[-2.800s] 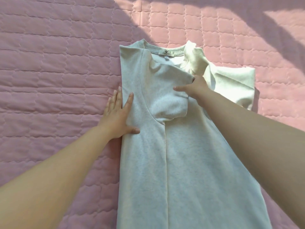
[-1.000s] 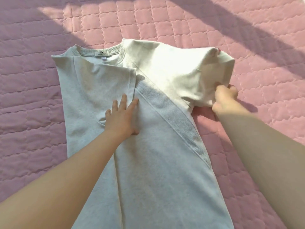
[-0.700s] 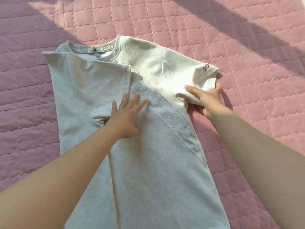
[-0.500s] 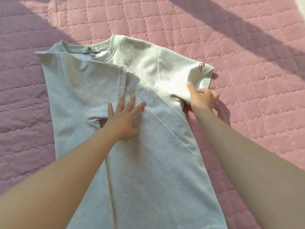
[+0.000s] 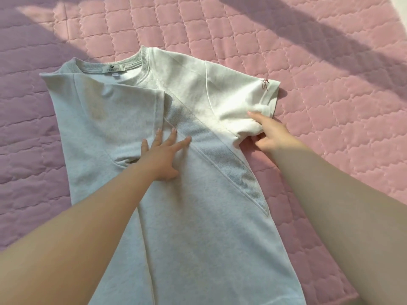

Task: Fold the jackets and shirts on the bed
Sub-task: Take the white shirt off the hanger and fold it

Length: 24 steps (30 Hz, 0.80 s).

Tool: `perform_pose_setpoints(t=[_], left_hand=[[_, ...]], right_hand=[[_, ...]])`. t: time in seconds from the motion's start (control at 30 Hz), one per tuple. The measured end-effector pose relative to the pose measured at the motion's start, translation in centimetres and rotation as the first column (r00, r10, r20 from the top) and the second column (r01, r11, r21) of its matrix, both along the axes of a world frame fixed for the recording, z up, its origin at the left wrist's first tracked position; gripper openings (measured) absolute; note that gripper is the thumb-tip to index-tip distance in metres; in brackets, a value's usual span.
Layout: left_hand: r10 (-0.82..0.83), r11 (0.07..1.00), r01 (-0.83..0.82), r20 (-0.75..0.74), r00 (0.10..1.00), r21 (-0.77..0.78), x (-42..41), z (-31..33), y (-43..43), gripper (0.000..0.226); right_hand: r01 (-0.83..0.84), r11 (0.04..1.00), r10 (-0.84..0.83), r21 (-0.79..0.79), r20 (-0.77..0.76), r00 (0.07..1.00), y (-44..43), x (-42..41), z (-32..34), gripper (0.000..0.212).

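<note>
Left fingers: straight and spread, flat on the cloth. Nothing gripped.
Left hand: palm down, pressing the middle of the shirt. Fingertips aim toward 1 o'clock.
Right fingers: forefinger lies on top of the sleeve's lower edge, the others are curled beneath it. Cloth is pinched between them.
Right hand: grasping the right sleeve at its underarm edge. Sits at 3 o'clock from the left hand, apart from it.
Right sleeve: spread out toward 2 o'clock from the shirt's middle, in full sun. Bunched where the fingers hold it, cuff at the far end.
Mark: small red stitching on the cuff, at 12 o'clock from the right hand.
Left sleeve: folded inward with the shirt's left side, lying on the body. Its hem runs roughly 12 to 6 and ends at the left fingertips.
Rib strip: darker ribbed band, running diagonally 11 to 5 between the two hands.
Collar: at the shirt's 12 o'clock end. Label inside it, print too small to read.
Shirt: pale grey, flat on the quilt. Neck is at 12, and the lower part runs out of view at 6.
Quilt: pink, stitched in squares, on all sides of the shirt. Sun patches and shadow bands cross it.
Forearms: bare, entering from 7 and 4 o'clock.
</note>
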<state>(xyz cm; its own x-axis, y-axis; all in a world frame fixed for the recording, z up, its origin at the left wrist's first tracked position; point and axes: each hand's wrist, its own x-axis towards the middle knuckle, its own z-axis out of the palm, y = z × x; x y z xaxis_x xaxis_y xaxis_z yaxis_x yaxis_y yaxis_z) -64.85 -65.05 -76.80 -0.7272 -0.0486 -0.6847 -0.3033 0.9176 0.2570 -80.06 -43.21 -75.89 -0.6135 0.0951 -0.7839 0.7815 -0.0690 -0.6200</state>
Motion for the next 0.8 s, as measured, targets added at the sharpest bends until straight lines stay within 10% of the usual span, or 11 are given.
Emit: perform_pose_setpoints(t=[0.13,0.23,0.33,0.4,0.47,0.53,0.67,0.8], left_hand=[[-0.003,0.992,-0.007,0.084,0.996,0.122,-1.2,1.4,-1.3,0.09],[0.383,0.83,-0.354,0.022,0.924,0.43,-1.6,2.9,-2.4,0.057],[0.83,0.161,-0.731,0.31,0.464,0.663,-1.3,4.1,-4.7,0.033],[0.802,-0.3,-0.687,0.565,0.193,0.661,-0.5,4.7,-7.2,0.05],[0.743,-0.506,-0.59,0.665,0.072,0.629,0.6,4.5,-9.3,0.066],[0.78,-0.463,-0.638,0.624,0.035,0.615,1.5,4.1,-10.3,0.063],[0.878,-0.118,-0.776,0.43,0.21,0.62,1.6,2.9,-10.9,0.022],[0.888,-0.069,-0.779,0.395,0.237,0.623,0.0,2.4,-10.4,0.018]], right_hand=[[0.14,0.989,-0.13,0.04,-0.188,0.974,-2.8,-0.8,2.9,0.082],[-0.027,0.999,0.012,-0.038,-0.363,0.932,-6.8,0.9,6.4,0.069],[-0.442,0.884,0.444,0.15,-0.564,0.696,-12.2,5.5,8.6,0.08],[-0.71,0.663,0.701,0.237,-0.53,0.477,-16.0,9.1,7.6,0.078],[-0.864,0.404,0.87,0.299,-0.418,0.262,-18.1,11.8,5.2,0.073],[-0.903,0.276,0.933,0.329,-0.319,0.168,-18.4,13.6,2.7,0.065],[-0.74,0.401,0.897,0.54,-0.395,0.198,-16.0,15.2,0.0,0.057],[-0.556,0.35,0.934,0.754,-0.324,0.148,-12.8,16.0,-1.7,0.048]])
